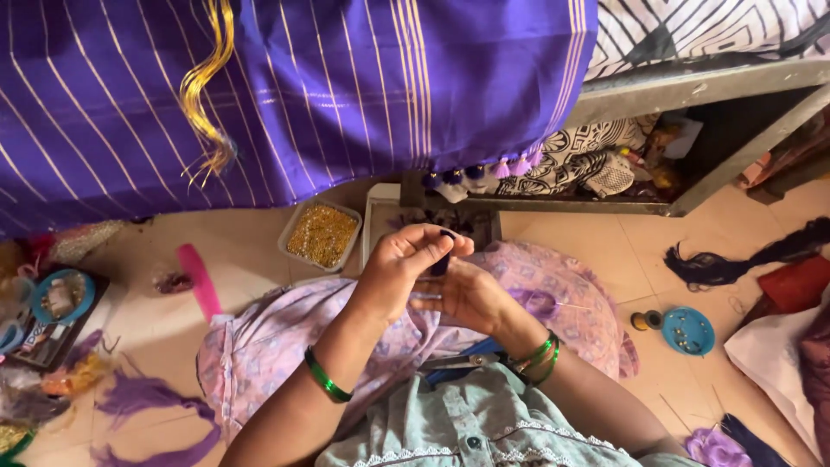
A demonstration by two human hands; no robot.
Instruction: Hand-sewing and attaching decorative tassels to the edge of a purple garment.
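Floor: tiled, strewn with purple thread scraps [143,398] | bead tray [322,234] beside purple sari [346,86] edge | my left hand [399,264] pinches dark tassel [442,259], right hand [464,296] cupped beneath, touching.

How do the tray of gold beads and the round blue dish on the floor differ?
The tray of gold beads is rectangular, pale and filled nearly full; the round blue dish is circular, blue and holds only a few small pieces. The tray lies ahead of the hands, the dish off to the right. Both rest on the tiled floor.
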